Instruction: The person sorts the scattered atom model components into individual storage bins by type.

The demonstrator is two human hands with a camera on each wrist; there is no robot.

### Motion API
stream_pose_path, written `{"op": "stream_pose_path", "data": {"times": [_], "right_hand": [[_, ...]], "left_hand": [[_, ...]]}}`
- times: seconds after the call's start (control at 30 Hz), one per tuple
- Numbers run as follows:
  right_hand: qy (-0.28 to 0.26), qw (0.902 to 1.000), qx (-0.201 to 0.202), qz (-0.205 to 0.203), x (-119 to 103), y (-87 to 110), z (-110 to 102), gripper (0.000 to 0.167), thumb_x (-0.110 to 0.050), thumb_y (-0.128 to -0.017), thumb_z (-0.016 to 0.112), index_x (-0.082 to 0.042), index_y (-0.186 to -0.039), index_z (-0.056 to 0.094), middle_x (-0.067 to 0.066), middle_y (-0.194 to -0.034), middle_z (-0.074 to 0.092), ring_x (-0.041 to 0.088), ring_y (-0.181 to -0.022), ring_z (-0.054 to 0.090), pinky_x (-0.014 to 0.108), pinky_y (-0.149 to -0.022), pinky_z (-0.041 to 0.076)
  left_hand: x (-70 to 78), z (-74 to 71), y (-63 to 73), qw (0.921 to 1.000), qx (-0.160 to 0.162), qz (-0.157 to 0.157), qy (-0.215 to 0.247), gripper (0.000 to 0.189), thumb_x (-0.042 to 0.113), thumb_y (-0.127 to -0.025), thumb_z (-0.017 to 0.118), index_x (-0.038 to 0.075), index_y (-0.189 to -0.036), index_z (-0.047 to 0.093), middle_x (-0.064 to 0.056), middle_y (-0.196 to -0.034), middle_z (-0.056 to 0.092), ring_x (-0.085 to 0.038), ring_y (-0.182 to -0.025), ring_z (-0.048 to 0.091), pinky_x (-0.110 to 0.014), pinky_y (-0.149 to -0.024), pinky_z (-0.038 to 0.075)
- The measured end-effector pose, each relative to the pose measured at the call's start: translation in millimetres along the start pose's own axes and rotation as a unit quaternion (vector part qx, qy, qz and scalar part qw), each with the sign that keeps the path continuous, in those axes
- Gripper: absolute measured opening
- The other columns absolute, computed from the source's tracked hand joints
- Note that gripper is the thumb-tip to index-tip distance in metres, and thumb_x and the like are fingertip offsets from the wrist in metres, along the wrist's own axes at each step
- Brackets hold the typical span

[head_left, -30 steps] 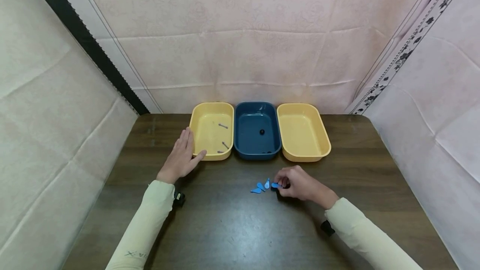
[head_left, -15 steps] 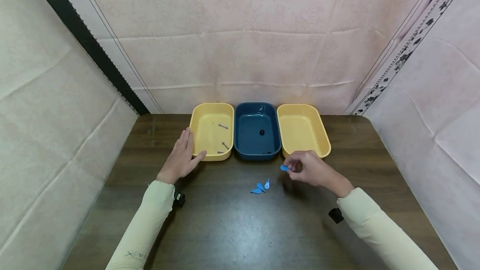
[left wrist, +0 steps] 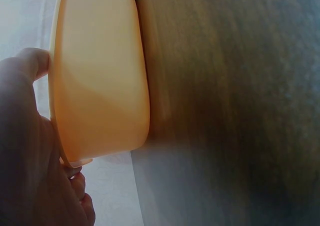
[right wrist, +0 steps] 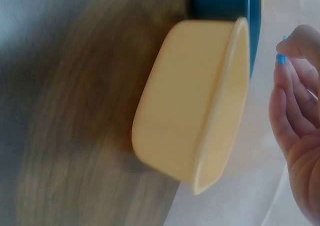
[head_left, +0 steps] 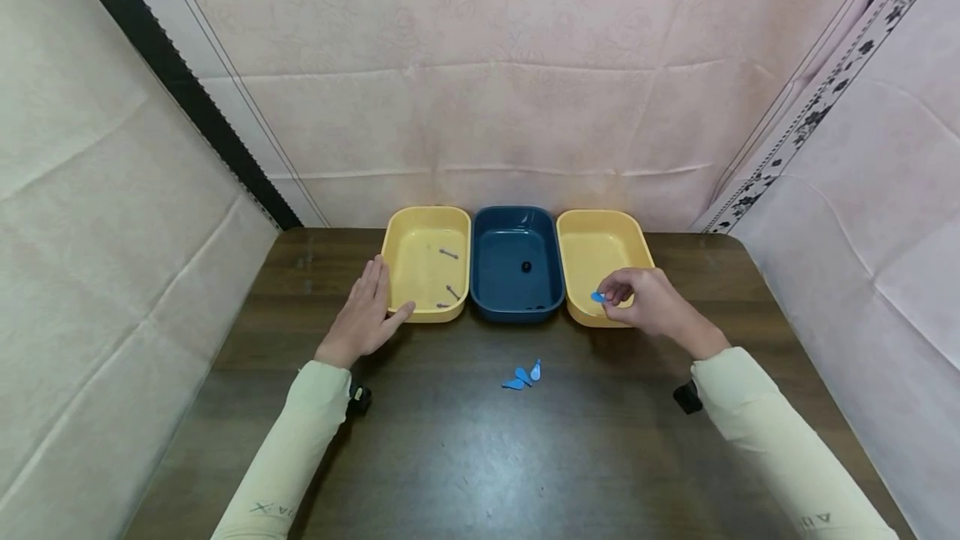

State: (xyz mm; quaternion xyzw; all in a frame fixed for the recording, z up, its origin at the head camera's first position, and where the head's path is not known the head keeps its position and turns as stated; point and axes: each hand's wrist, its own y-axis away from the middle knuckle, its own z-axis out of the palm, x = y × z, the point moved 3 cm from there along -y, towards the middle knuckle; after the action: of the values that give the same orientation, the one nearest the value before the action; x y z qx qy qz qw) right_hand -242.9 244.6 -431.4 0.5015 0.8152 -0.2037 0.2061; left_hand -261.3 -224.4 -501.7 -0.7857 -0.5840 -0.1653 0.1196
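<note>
Between thumb and fingertips my right hand (head_left: 647, 300) pinches a small blue teardrop-shaped piece (head_left: 597, 297), held over the near part of the right yellow tray (head_left: 600, 219). The right wrist view shows a bit of that blue piece (right wrist: 281, 59) at the fingertips, above the level of the tray's rim. My left hand (head_left: 362, 315) rests at the near left corner of the left yellow tray (head_left: 435, 317), thumb and fingers straight along its rim. Several similar blue teardrop pieces (head_left: 522, 377) lie in a small group on the brown table (head_left: 450, 440).
A dark blue tray (head_left: 515, 307) stands between the two yellow ones, with a small black round thing (head_left: 527, 267) and other dark bits inside. Several small grey-purple bar-shaped pieces (head_left: 448, 253) lie in the left yellow tray. Pale cloth (head_left: 480, 123) hangs behind the table and at both sides.
My right hand has lifted one blue teardrop piece from the group and carried it up and right, over the right yellow tray. The left hand has stayed in place.
</note>
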Motion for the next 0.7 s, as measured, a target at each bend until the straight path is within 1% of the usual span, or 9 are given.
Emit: {"op": "stream_pose_path", "data": {"times": [0.13, 0.3, 0.4, 0.47, 0.57, 0.7], "right_hand": [[0.013, 0.9997, 0.016, 0.011, 13, -7.9, -3, 0.015, -0.002, -0.085, 0.084, -0.004, -0.098, 0.077, 0.004, -0.087, 0.075, 0.014, -0.078, 0.068, 0.03, -0.076, 0.063], [0.019, 0.9987, 0.045, 0.017, 26, -14.9, -5, 0.015, -0.002, -0.088, 0.081, 0.001, -0.101, 0.076, 0.01, -0.089, 0.077, 0.022, -0.081, 0.073, 0.045, -0.08, 0.064], [0.031, 0.9972, 0.064, 0.022, 32, -16.2, -6, 0.019, -0.005, -0.089, 0.08, 0.004, -0.106, 0.076, 0.013, -0.092, 0.077, 0.027, -0.085, 0.075, 0.05, -0.083, 0.063], [0.037, 0.9964, 0.073, 0.02, 34, -15.7, -8, 0.023, -0.006, -0.088, 0.081, 0.005, -0.107, 0.076, 0.014, -0.094, 0.078, 0.029, -0.087, 0.075, 0.052, -0.084, 0.063], [0.035, 0.9966, 0.073, 0.01, 31, -13.3, -10, 0.027, -0.008, -0.087, 0.084, 0.005, -0.109, 0.075, 0.017, -0.098, 0.078, 0.031, -0.089, 0.075, 0.054, -0.086, 0.063], [0.026, 0.9983, 0.052, -0.007, 20, -8.5, -11, 0.031, -0.009, -0.085, 0.087, 0.003, -0.111, 0.074, 0.02, -0.104, 0.077, 0.034, -0.094, 0.075, 0.055, -0.088, 0.062]], "left_hand": [[-0.4, 0.4, -0.3, 1.0, 0.001, 0.002, -0.002, 0.102, 0.068, -0.106, 0.039, 0.001, -0.168, -0.006, -0.014, -0.178, -0.015, -0.036, -0.167, -0.007, -0.059, -0.134, 0.01], [0.1, 0.0, -0.4, 1.0, 0.007, 0.004, -0.003, 0.101, 0.066, -0.107, 0.041, -0.001, -0.168, -0.005, -0.016, -0.178, -0.013, -0.039, -0.167, -0.004, -0.061, -0.134, 0.011], [0.2, 0.0, -0.6, 0.9999, 0.012, 0.007, -0.005, 0.101, 0.065, -0.107, 0.041, -0.002, -0.168, -0.004, -0.018, -0.178, -0.011, -0.042, -0.166, -0.001, -0.062, -0.133, 0.012], [0.2, 0.5, -0.7, 0.9999, 0.012, 0.008, -0.006, 0.101, 0.065, -0.107, 0.041, -0.002, -0.168, -0.004, -0.018, -0.178, -0.01, -0.041, -0.166, -0.001, -0.062, -0.133, 0.012], [0.5, 0.9, -0.7, 0.9999, 0.01, 0.007, -0.008, 0.102, 0.067, -0.106, 0.04, -0.002, -0.168, -0.004, -0.018, -0.178, -0.011, -0.04, -0.166, -0.002, -0.061, -0.133, 0.011], [0.8, 0.2, -0.4, 0.9999, 0.011, 0.009, -0.006, 0.102, 0.066, -0.107, 0.04, -0.002, -0.168, -0.005, -0.018, -0.178, -0.011, -0.041, -0.166, -0.003, -0.062, -0.133, 0.011]]}}
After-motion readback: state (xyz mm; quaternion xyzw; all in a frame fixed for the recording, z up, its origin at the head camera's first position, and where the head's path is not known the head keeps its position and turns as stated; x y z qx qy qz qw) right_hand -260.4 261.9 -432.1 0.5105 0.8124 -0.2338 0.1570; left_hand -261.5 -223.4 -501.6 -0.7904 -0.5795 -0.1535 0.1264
